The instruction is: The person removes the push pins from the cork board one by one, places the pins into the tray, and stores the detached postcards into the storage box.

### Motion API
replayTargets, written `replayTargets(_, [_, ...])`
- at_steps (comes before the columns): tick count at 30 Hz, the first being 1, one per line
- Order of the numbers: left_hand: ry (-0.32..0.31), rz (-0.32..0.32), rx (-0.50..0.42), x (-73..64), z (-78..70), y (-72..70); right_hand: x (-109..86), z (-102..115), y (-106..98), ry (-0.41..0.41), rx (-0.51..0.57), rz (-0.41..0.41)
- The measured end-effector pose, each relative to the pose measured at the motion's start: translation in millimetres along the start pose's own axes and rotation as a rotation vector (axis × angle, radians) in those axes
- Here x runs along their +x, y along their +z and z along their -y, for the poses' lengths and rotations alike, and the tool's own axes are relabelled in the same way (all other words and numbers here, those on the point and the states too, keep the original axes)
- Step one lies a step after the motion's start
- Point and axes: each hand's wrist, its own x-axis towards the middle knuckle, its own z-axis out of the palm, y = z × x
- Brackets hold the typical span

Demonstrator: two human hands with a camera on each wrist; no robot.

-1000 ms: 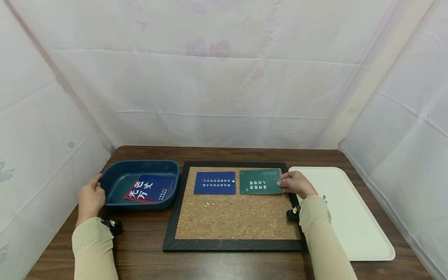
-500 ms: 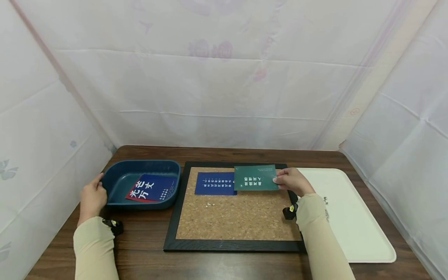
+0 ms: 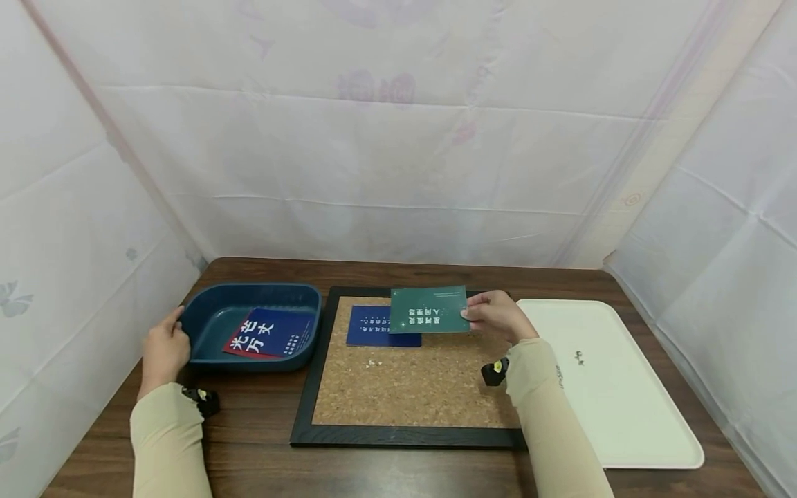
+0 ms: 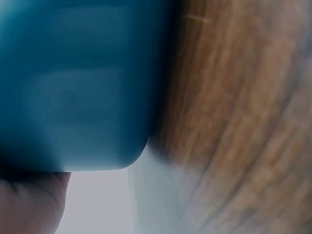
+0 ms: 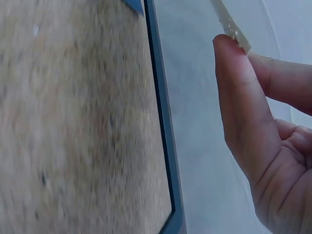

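In the head view my right hand [image 3: 498, 317] pinches a green card [image 3: 429, 308] with white printed characters by its right edge. The card is held over the upper part of a black-framed corkboard [image 3: 423, 394] and overlaps a blue card [image 3: 367, 327] on the board. Thumb and fingertip meet at the edge of the held card [image 5: 229, 22] in the right wrist view. At the far left, my left hand [image 3: 165, 351] grips the left rim of a dark blue plastic basin [image 3: 249, 366]. The left wrist view shows the thumb [image 4: 34, 204] against that basin's outside.
Inside the basin lie a blue card [image 3: 277, 328] and a red card [image 3: 233, 344] partly under it. A white tray [image 3: 635, 408], with small dark items [image 3: 579, 357] on it, stands right of the corkboard. White sheeting [image 3: 398, 166] rises behind the wooden table [image 3: 249, 429].
The green card has come up off the corkboard in my right hand and moved left, now overlapping the blue card. My left hand stays at the basin.
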Motion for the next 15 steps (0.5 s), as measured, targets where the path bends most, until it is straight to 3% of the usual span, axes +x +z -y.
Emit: replayTargets(15, [-0.006,-0.004,0.006,1.0,-0.1,2.8,4.5,37,50,-0.024,0.037,0.027])
